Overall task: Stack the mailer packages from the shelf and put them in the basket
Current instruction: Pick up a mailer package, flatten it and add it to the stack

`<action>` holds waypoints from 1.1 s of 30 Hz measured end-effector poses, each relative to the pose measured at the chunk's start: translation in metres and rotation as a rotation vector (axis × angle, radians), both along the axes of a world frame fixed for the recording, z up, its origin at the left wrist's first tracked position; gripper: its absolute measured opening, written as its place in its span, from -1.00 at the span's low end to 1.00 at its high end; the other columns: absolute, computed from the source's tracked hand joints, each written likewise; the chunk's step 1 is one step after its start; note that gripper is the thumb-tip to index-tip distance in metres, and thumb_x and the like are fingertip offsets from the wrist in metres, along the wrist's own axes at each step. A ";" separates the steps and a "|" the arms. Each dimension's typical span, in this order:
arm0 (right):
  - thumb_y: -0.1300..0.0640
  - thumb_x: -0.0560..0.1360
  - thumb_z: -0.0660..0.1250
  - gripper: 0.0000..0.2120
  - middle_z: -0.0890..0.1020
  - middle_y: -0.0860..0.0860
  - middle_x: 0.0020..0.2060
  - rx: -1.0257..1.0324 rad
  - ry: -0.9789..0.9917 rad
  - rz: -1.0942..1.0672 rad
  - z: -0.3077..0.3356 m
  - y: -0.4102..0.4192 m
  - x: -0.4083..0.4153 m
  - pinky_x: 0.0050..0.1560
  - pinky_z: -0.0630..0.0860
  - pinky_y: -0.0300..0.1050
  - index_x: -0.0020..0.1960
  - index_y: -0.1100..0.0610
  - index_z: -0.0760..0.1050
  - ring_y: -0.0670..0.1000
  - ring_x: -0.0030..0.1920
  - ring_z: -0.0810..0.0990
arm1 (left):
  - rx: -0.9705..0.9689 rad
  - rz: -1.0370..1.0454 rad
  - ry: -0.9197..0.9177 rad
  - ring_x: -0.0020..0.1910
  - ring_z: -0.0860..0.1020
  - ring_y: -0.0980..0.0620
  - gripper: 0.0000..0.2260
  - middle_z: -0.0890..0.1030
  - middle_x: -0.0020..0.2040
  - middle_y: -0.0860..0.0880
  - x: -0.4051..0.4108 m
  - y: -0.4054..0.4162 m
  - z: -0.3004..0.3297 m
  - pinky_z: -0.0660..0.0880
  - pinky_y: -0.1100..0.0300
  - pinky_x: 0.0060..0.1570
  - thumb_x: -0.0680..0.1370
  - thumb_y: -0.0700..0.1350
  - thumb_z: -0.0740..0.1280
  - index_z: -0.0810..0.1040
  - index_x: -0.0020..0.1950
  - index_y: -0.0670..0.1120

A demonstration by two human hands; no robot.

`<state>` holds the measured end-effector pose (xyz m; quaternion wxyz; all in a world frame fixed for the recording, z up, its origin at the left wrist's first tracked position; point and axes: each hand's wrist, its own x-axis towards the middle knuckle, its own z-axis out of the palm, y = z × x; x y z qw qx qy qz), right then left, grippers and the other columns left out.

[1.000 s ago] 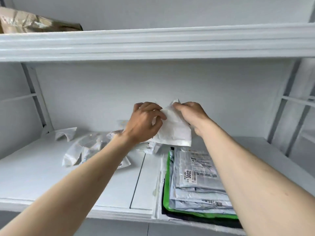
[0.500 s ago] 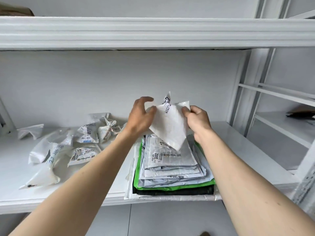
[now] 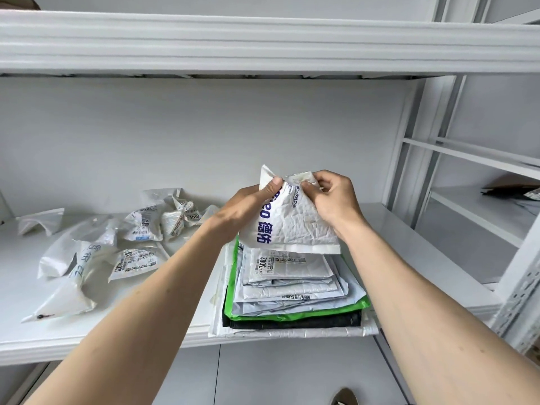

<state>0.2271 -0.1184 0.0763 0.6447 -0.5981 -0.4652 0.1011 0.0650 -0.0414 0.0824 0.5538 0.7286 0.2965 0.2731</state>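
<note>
Mailer [image 3: 292, 226] pinched at its top edge by left hand [image 3: 245, 209] and right hand [image 3: 336, 200], held just above the stack [image 3: 292, 287] on the shelf [image 3: 102, 331]. Stacking step; next, lay it flat. Its print reads "德佑"; the stack's label reads "3002".

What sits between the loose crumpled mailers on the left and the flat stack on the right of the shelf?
In the head view, only the person's left forearm crosses above that gap; beneath it the shelf shows bare white.
</note>
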 end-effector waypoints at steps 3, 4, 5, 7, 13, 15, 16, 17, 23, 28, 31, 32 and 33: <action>0.24 0.49 0.43 -0.97 0.65 0.01 -0.26 0.025 -0.018 -0.077 -0.004 0.004 0.000 -0.20 0.47 -0.21 -0.13 0.14 0.61 -0.05 -0.25 0.57 | -0.028 0.079 -0.086 -0.11 0.69 -0.09 -0.65 0.72 -0.09 -0.12 0.001 -0.004 0.001 0.59 0.09 -0.04 0.52 0.13 0.37 0.63 0.05 -0.15; 0.22 0.49 0.42 -0.93 0.65 0.01 -0.28 0.037 0.002 -0.100 -0.006 0.003 0.001 -0.23 0.45 -0.20 -0.17 0.12 0.60 -0.06 -0.27 0.56 | -0.039 0.100 -0.131 -0.13 0.69 -0.11 -0.69 0.71 -0.09 -0.15 0.001 -0.004 0.001 0.58 0.07 -0.05 0.52 0.06 0.39 0.64 0.03 -0.18; 0.20 0.50 0.41 -0.88 0.64 0.00 -0.31 0.050 0.025 -0.129 -0.009 0.004 0.003 -0.25 0.42 -0.19 -0.21 0.09 0.58 -0.07 -0.29 0.54 | -0.029 0.119 -0.160 -0.18 0.67 -0.12 -0.74 0.71 -0.13 -0.16 0.002 -0.002 0.000 0.58 0.07 -0.09 0.53 0.01 0.40 0.64 -0.02 -0.20; 0.15 0.53 0.36 -0.78 0.55 -0.04 -0.40 0.063 0.061 -0.191 -0.011 0.003 0.007 -0.31 0.33 -0.18 -0.29 0.08 0.49 -0.11 -0.37 0.44 | 0.015 0.144 -0.179 -0.28 0.63 -0.08 -0.82 0.68 -0.23 -0.14 0.000 0.003 0.000 0.56 0.08 -0.18 0.56 -0.09 0.38 0.61 -0.14 -0.19; 0.16 0.58 0.30 -0.62 0.30 -0.09 -0.51 0.047 0.057 -0.280 -0.012 -0.001 0.007 -0.41 0.24 -0.16 -0.37 0.08 0.27 -0.14 -0.53 0.21 | 0.014 0.219 -0.256 -0.25 0.63 -0.09 -0.86 0.66 -0.13 -0.19 -0.004 0.016 -0.002 0.62 0.05 -0.19 0.59 -0.33 0.26 0.58 0.08 -0.22; 0.17 0.58 0.30 -0.69 0.34 -0.06 -0.48 0.033 0.033 -0.344 -0.011 -0.001 0.006 -0.43 0.36 -0.16 -0.31 0.13 0.33 -0.11 -0.52 0.28 | -0.081 0.195 -0.244 -0.15 0.64 -0.13 -0.83 0.66 -0.03 -0.21 -0.002 0.018 -0.005 0.60 -0.05 -0.04 0.59 -0.28 0.26 0.56 0.14 -0.17; 0.16 0.57 0.30 -0.73 0.37 -0.04 -0.47 0.028 0.020 -0.378 -0.009 -0.001 0.005 -0.42 0.41 -0.17 -0.28 0.12 0.36 -0.07 -0.51 0.36 | -0.162 0.116 -0.228 -0.08 0.64 -0.14 -0.83 0.66 0.03 -0.19 -0.003 0.017 -0.006 0.57 -0.08 0.04 0.58 -0.19 0.30 0.54 0.16 -0.15; 0.14 0.56 0.30 -0.75 0.40 -0.04 -0.46 0.038 0.005 -0.409 -0.009 -0.001 0.006 -0.39 0.46 -0.12 -0.28 0.09 0.36 0.01 -0.47 0.45 | -0.238 0.021 -0.187 0.01 0.64 -0.13 -0.70 0.65 0.10 -0.17 -0.004 0.014 -0.005 0.54 -0.09 0.12 0.54 -0.06 0.38 0.50 0.22 -0.14; 0.12 0.54 0.37 -0.83 0.54 -0.04 -0.36 0.063 0.151 -0.264 -0.007 -0.005 0.009 -0.25 0.46 -0.11 -0.21 0.08 0.46 0.00 -0.33 0.49 | -0.155 0.048 -0.022 -0.02 0.68 -0.11 -0.64 0.71 0.00 -0.11 0.003 0.021 -0.020 0.58 -0.12 0.09 0.41 -0.18 0.53 0.55 0.16 -0.19; 0.26 0.44 0.47 -0.90 0.67 0.05 -0.24 0.097 -0.005 -0.088 -0.012 -0.016 0.006 -0.16 0.52 -0.15 -0.18 0.11 0.59 -0.10 -0.25 0.57 | 0.114 0.292 0.041 0.03 0.62 -0.12 -0.60 0.62 0.07 -0.12 0.018 0.041 -0.024 0.57 -0.08 0.11 0.41 -0.14 0.54 0.50 0.18 -0.14; 0.23 0.43 0.47 -0.94 0.59 0.07 -0.25 0.213 -0.430 -0.180 -0.014 -0.017 -0.003 -0.21 0.43 -0.20 -0.10 0.17 0.68 -0.07 -0.27 0.53 | -0.163 0.290 -0.082 0.09 0.58 -0.12 -0.65 0.57 0.18 -0.14 0.025 0.042 -0.022 0.58 -0.07 0.03 0.57 -0.05 0.37 0.45 0.31 -0.12; 0.25 0.42 0.48 -0.85 0.58 0.04 -0.23 0.228 -0.585 -0.186 -0.016 -0.018 -0.007 -0.24 0.43 -0.22 -0.02 0.14 0.70 -0.04 -0.26 0.54 | -0.364 0.243 -0.152 0.10 0.58 -0.17 -0.64 0.56 0.18 -0.16 0.024 0.041 -0.022 0.58 -0.08 -0.04 0.63 0.05 0.24 0.43 0.34 -0.13; 0.28 0.39 0.49 -0.76 0.59 0.03 -0.22 0.229 -0.740 -0.185 -0.021 -0.019 -0.011 -0.25 0.43 -0.24 0.04 0.12 0.69 0.00 -0.24 0.55 | -0.543 0.195 -0.227 0.11 0.58 -0.22 -0.57 0.56 0.18 -0.19 0.022 0.043 -0.022 0.56 -0.10 -0.09 0.64 0.15 0.14 0.43 0.34 -0.14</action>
